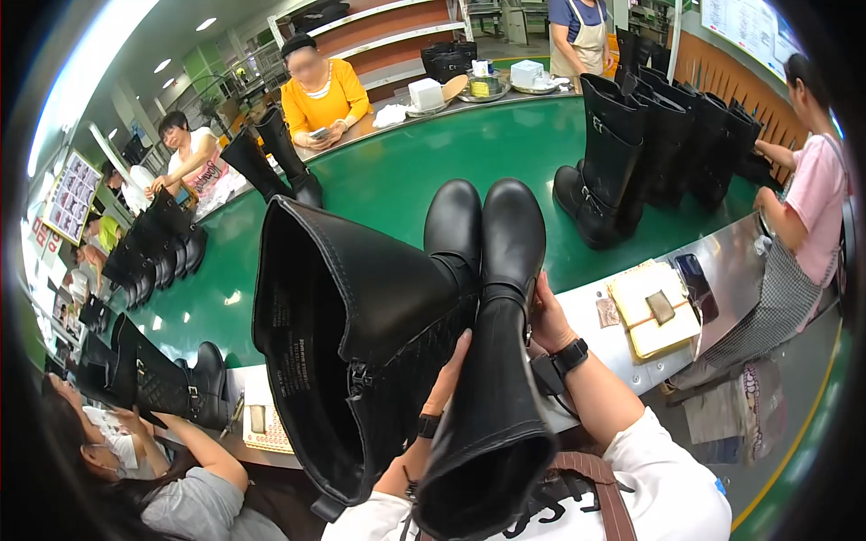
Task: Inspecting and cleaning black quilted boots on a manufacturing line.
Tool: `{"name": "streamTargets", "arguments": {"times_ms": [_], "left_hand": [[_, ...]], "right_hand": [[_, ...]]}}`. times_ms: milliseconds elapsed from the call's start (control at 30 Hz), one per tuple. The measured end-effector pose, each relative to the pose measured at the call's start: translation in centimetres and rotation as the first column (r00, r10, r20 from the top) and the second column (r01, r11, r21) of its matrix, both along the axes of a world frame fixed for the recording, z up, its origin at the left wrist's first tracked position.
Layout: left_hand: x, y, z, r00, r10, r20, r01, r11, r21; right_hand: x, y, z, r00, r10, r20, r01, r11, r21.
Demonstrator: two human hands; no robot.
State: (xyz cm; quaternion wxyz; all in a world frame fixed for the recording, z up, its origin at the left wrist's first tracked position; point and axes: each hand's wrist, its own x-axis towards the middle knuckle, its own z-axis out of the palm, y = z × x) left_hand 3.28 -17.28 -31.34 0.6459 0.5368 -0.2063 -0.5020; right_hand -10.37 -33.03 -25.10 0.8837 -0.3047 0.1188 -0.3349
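A pair of tall black boots stands before me, toes side by side and pointing away. The left boot (388, 261) leans left, its wide shaft opening toward me and a zipper showing along the side. My left hand (448, 371) is closed on that boot near the ankle; most of its fingers are hidden behind the shaft. The right boot (492, 388) has its shaft tilted toward my chest. My right hand (548, 323) is wrapped round its ankle from the right, by the strap. The two toes touch or nearly touch.
Beneath the boots runs a green conveyor belt (388, 171). Black boots (613, 135) stand on it at right, with more at far left. A metal ledge (722, 243) at right bears a yellowish pad stack (654, 311) and a phone (696, 287). Co-workers sit or stand around.
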Motion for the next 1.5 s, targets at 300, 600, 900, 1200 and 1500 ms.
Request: {"name": "streamTargets", "arguments": {"times_ms": [300,600,900,1200,1500], "left_hand": [[-3.0,0.9,11.4,0.637,0.220,0.739,0.031,0.950,-0.310],[-1.5,0.2,12.6,0.914,0.189,0.359,-0.001,0.887,-0.463],[1.7,0.2,7.3,0.968,-0.153,-0.197,0.040,0.875,-0.483],[4.1,-0.1,6.1,0.729,-0.436,-0.527,-0.056,0.730,-0.681],[5.1,0.1,6.5,0.833,-0.061,-0.550,-0.300,0.785,-0.542]], "right_hand": [[-0.6,0.6,2.9,0.994,-0.035,0.106,0.026,0.996,0.082],[-0.5,0.6,2.6,0.995,0.004,0.097,-0.011,0.997,0.072],[-0.2,-0.1,1.4,0.995,0.048,0.090,-0.059,0.992,0.115],[0.9,0.3,0.1,0.914,0.388,0.117,-0.399,0.812,0.426],[0.1,0.1,0.0,0.916,0.290,0.278,-0.355,0.908,0.224]]}}
